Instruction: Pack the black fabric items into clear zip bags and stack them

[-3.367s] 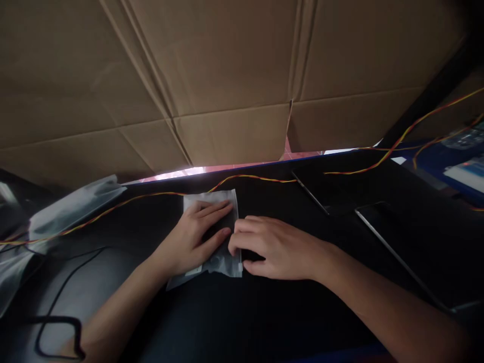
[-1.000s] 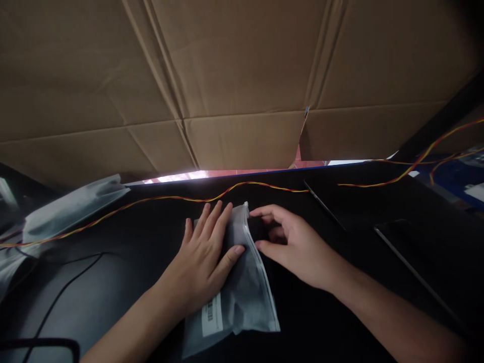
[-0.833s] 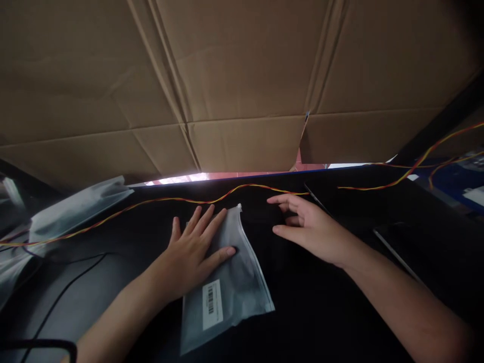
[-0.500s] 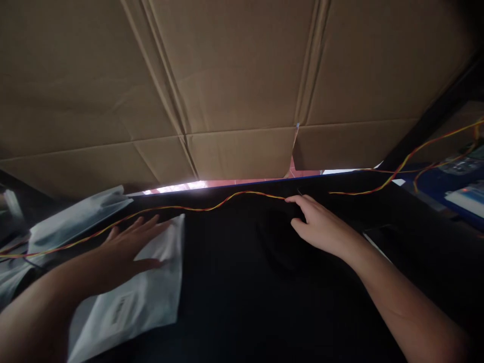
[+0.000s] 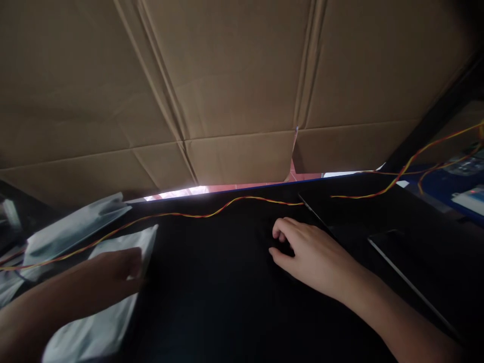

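Observation:
My left hand [image 5: 121, 269] is closed over the right edge of a white plastic bag [image 5: 102, 327], which bends under the grip. Part of the bag lies hidden beneath my forearm. Over the black surface [image 5: 204, 287], my right hand [image 5: 302, 252] has its fingers loosely curled, with a gap between thumb and fingertips and nothing held. A twisted red and yellow wire [image 5: 204, 216] runs across the surface beyond both hands. Close behind my right hand lies a thin dark panel with a pale edge [image 5: 315, 210].
A second white plastic bag [image 5: 75, 224] lies at the far left, behind the wire. Another dark flat panel with a light edge [image 5: 406, 282] is to the right of my forearm. Brown cardboard [image 5: 234, 101] rises along the back. A blue tray [image 5: 446, 189] stands at the right.
My left hand has gone from spread fingers to a grip on the bag, whose right edge has shifted left. My right hand has left the wire and drawn back towards me.

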